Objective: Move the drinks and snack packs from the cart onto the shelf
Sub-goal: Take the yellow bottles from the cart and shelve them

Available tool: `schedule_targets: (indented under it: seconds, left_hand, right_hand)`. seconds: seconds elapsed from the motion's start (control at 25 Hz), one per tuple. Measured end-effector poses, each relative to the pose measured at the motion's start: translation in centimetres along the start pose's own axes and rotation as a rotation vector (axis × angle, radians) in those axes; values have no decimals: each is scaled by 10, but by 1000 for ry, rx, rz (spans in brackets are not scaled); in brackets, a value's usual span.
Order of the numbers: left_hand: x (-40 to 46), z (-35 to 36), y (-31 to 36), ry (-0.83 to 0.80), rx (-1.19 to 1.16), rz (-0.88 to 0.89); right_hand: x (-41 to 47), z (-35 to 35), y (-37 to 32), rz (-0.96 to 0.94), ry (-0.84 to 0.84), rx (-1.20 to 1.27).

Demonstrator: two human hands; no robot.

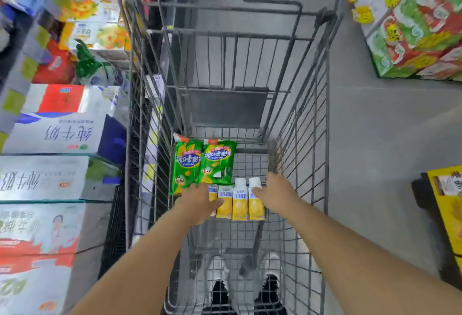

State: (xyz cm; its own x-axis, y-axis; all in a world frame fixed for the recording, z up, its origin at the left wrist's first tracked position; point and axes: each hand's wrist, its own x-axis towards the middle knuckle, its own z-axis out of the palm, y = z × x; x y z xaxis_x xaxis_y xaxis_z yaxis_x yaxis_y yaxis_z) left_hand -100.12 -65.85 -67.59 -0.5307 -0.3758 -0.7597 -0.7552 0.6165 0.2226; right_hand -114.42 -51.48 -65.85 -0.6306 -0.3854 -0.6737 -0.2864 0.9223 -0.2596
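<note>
Wire cart (303, 139) floor: left hand (200, 203) and right hand (277, 193), fingers spread, atop yellow drink bottles (240, 201) beside green snack packs (203, 164).

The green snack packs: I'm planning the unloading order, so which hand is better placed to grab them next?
Left, probably. The left hand lies just below the green snack packs, at the cart's left side. The right hand is over the yellow drink bottles, farther away.

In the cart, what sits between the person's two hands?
In the head view, yellow drink bottles with white caps stand in a row between the left hand and right hand, on the cart floor.
</note>
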Motion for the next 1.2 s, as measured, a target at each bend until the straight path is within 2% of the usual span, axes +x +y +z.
schedule_targets:
  seconds: [0.2, 0.44, 0.64, 0.84, 1.04, 1.12, 1.2]
  left_hand:
    - [62, 63, -16, -47, -141, -131]
    - [99, 85, -16, 36, -559, -268]
    - [109, 90, -18, 106, -560, -330]
    - [109, 81, -25, -27, -624, -356]
    - [69, 83, -40, -215, -1023, -491]
    - [49, 74, -40, -234, -1072, -457]
    - [20, 47, -35, -187, -1094, -367]
  right_hand:
    - [69, 88, 30, 179, -34, 113]
    - [103, 131, 47, 248, -11, 221]
    - [103, 136, 51, 350, 30, 208]
    - [105, 133, 56, 380, -67, 212]
    - [82, 109, 36, 297, -101, 188]
    - [68, 89, 23, 241, -97, 236]
    - [45, 57, 7, 193, -83, 320]
